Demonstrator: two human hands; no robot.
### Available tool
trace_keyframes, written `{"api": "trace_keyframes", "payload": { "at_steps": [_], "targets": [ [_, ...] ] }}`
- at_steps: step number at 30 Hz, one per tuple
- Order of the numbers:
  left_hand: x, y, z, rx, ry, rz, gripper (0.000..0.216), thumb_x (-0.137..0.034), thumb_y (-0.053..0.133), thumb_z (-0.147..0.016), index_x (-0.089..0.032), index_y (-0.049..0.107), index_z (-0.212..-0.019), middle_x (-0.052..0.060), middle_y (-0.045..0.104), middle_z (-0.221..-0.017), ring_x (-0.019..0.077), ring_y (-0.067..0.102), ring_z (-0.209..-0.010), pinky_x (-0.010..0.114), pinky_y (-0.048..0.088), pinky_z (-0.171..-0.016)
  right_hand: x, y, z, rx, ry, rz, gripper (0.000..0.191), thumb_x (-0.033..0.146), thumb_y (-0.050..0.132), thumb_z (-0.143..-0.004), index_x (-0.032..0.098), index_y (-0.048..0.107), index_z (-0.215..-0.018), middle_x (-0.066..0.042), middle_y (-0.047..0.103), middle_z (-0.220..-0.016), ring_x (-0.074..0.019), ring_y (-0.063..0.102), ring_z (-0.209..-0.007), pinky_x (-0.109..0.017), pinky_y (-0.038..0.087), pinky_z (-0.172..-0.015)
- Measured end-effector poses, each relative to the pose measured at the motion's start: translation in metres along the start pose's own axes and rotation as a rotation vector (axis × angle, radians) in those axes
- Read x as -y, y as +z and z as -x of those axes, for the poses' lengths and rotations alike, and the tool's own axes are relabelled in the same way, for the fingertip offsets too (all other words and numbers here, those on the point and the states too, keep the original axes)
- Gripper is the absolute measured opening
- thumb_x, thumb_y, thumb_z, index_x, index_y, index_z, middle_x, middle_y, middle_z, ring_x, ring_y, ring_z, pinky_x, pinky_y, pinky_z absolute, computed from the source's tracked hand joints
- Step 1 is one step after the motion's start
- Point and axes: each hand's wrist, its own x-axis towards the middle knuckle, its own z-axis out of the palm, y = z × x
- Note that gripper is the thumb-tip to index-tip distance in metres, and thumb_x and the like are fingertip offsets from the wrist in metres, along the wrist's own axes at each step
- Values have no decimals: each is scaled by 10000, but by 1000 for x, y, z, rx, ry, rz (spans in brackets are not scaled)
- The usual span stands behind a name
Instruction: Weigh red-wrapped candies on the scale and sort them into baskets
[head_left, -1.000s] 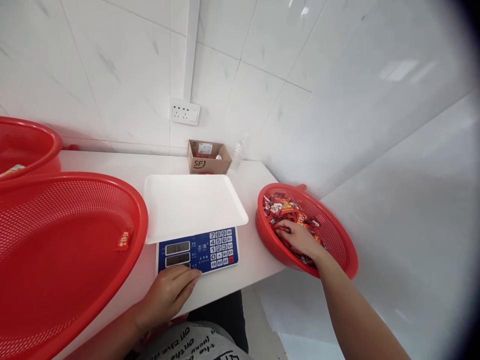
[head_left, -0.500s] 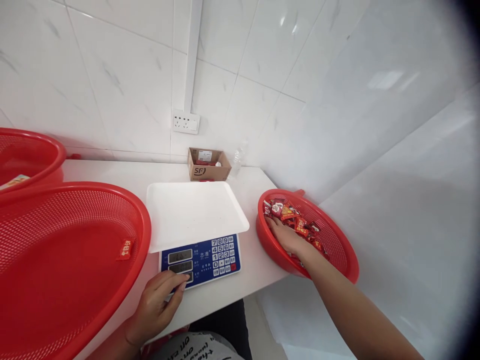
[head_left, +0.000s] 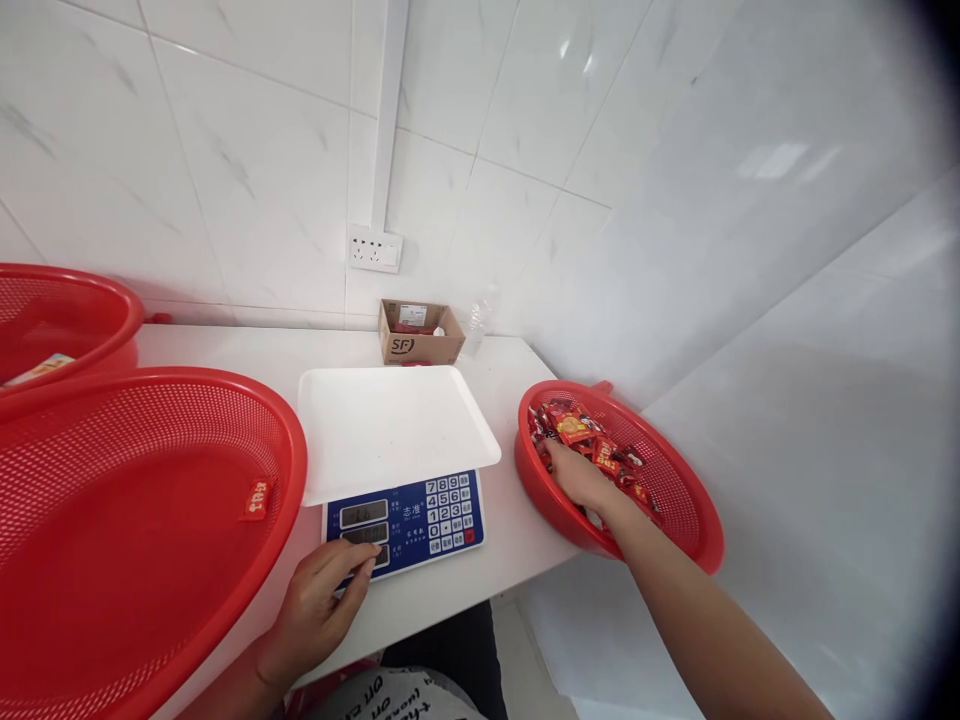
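My right hand (head_left: 574, 470) reaches into the red plastic basket (head_left: 694, 480) at the right, among small wrapped snack packets (head_left: 604, 450). Its fingertips are down in the packets, so what they hold, if anything, is hidden. My left hand (head_left: 326, 595) rests at the front left of the blue digital scale (head_left: 409, 530), fingertips over the lowest display and the thumb a little apart below; nothing shows in it. On top of the scale sits a bare white weighing tray (head_left: 397, 420).
A big red basket (head_left: 289, 440) at the left has one small red packet (head_left: 257, 500) inside. Behind it is another red basket (head_left: 124, 325). A small cardboard box (head_left: 421, 345) stands near the wall, beside a clear plastic item (head_left: 478, 318). The white table (head_left: 517, 520) carries these.
My right hand has dug deeper into the packets, its fingers now hidden and the packets around them shifted. My left hand stays at the scale. The view has shifted slightly.
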Motion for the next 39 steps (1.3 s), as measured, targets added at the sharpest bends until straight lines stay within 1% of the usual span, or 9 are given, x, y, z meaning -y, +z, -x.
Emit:
{"api": "trace_keyframes", "payload": {
  "at_steps": [7, 13, 16, 20, 25, 27, 30, 35, 39],
  "targets": [
    [-1, 0, -1, -7, -11, 4, 147, -120, 552, -878, -190, 678, -906, 36, 743, -747, 148, 710, -646, 192, 565, -603, 17, -17, 7, -174, 10, -119, 225, 334, 607, -903, 175, 639, -1058, -54, 680, -1027, -188, 655, -866, -384, 536, -795],
    [0, 1, 1, -8, -22, 12, 147, -126, 556, -881, -195, 682, -913, 35, 746, -756, 148, 713, -656, 195, 570, -623, 31, -27, 23, -446, 40, -380, 294, 394, 614, -765, 200, 630, -984, -85, 701, -1016, -295, 640, -962, -429, 485, -858],
    [-1, 0, 0, -8, -30, 19, 146, -135, 549, -885, -198, 680, -903, 35, 741, -742, 152, 710, -643, 201, 571, -605, 43, -28, 39, -476, -2, -549, 284, 416, 597, -770, 213, 596, -968, -76, 690, -972, -252, 645, -822, -367, 517, -713],
    [-10, 2, -8, 27, -46, 45, 159, -122, 536, -890, -201, 667, -932, 37, 733, -775, 155, 711, -691, 216, 581, -646, 65, -17, 62, -367, -134, -748, 266, 429, 597, -769, 226, 556, -937, 14, 597, -688, -133, 473, -489, -272, 425, -479],
    [-36, 12, -37, 230, -337, 296, 423, -290, 633, -858, -231, 534, -1265, 117, 669, -1096, 197, 679, -814, 195, 515, -425, 107, 24, 79, -143, -331, -899, 273, 467, 626, -762, 228, 515, -836, 41, 522, -664, -109, 425, -509, -238, 387, -475],
    [-46, 16, -51, 228, -409, 423, 529, -371, 688, -819, -215, 499, -1288, 136, 639, -1189, 226, 660, -935, 270, 577, -605, 124, 42, 82, -60, -398, -925, 289, 470, 658, -756, 227, 508, -802, 40, 512, -673, -121, 453, -569, -244, 410, -525],
    [-53, 17, -66, 197, -519, 567, 358, -428, 624, -863, -196, 573, -1131, 101, 682, -1073, 224, 645, -933, 330, 550, -744, 139, 60, 85, 35, -477, -955, 341, 532, 650, -775, 226, 503, -811, 40, 491, -683, -131, 455, -616, -248, 419, -566],
    [-55, 8, -74, 118, -637, 624, 344, -502, 552, -887, -181, 617, -990, 50, 671, -913, 189, 606, -797, 316, 509, -718, 138, 63, 88, 180, -559, -957, 422, 619, 557, -833, 208, 563, -931, 5, 551, -767, -133, 466, -624, -250, 414, -554],
    [-54, 6, -75, 108, -696, 665, 377, -547, 555, -868, -182, 620, -933, 6, 629, -799, 161, 565, -717, 283, 495, -678, 135, 62, 92, 164, -540, -917, 366, 550, 523, -890, 201, 541, -783, 33, 486, -639, -121, 425, -555, -236, 357, -506]
  ]
}}
